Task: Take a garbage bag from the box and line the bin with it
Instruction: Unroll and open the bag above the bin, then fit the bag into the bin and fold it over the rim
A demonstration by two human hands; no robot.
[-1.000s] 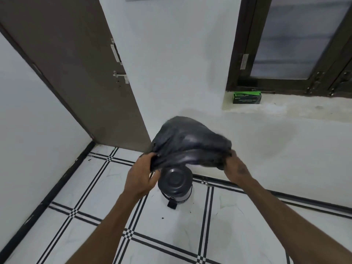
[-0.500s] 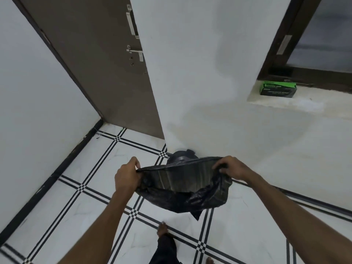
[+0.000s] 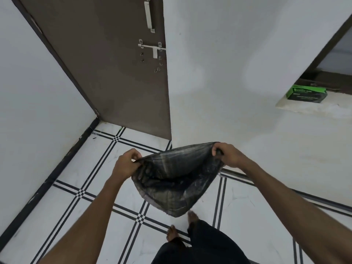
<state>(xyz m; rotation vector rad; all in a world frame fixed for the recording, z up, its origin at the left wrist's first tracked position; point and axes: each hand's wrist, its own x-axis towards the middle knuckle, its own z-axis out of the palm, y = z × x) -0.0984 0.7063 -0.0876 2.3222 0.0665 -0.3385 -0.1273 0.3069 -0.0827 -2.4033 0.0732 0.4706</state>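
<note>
A black garbage bag (image 3: 175,185) hangs open between both hands, its mouth stretched wide and its closed end drooping toward the floor. My left hand (image 3: 126,164) pinches the left edge of the mouth. My right hand (image 3: 229,156) grips the right edge, slightly higher. The bin is hidden, behind or under the bag. The green and black bag box (image 3: 306,94) sits on a ledge at the far right, out of reach of either hand.
A brown door (image 3: 114,63) with a metal latch stands ahead on the left, beside a white wall corner (image 3: 219,82). The floor (image 3: 106,168) is white tile with black stripes. My bare feet (image 3: 172,232) and dark trousers show below the bag.
The bag went from a bunched mass held high above the visible bin to a spread, open mouth held lower. The view tilted down and closer; the bin is now covered from sight.
</note>
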